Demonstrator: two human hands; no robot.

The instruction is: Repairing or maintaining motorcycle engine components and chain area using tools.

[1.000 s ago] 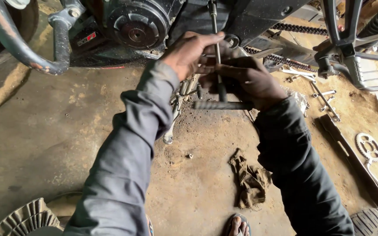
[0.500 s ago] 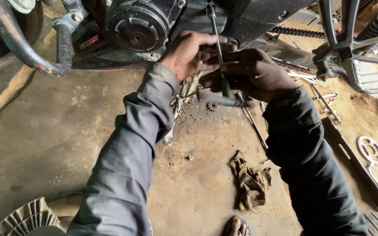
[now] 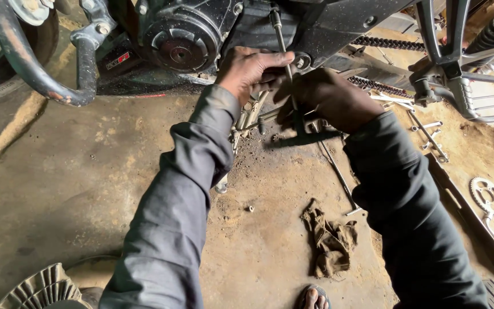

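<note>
Both of my hands work at the underside of a motorcycle engine (image 3: 201,34). My left hand (image 3: 247,71) is curled around a thin metal rod (image 3: 279,37) that runs up into the engine. Just to its right, my right hand (image 3: 330,97) grips the lower part of the same tool, whose dark cross handle (image 3: 310,137) sticks out below the fingers. The two hands touch each other. The round black engine cover (image 3: 175,43) sits just left of my left hand.
A dirty brown rag (image 3: 330,240) lies on the oily concrete floor. Long tools (image 3: 335,169) and bolts are scattered to the right, near a sprocket (image 3: 487,194). A drive chain (image 3: 390,43) and footrest frame (image 3: 458,86) stand far right. A crash guard bar (image 3: 30,68) curves at left. A finned disc (image 3: 35,289) is bottom left.
Both hands have lifted a little toward the engine with the rod tool. The cross handle has risen off the floor area and my view has shifted slightly.
</note>
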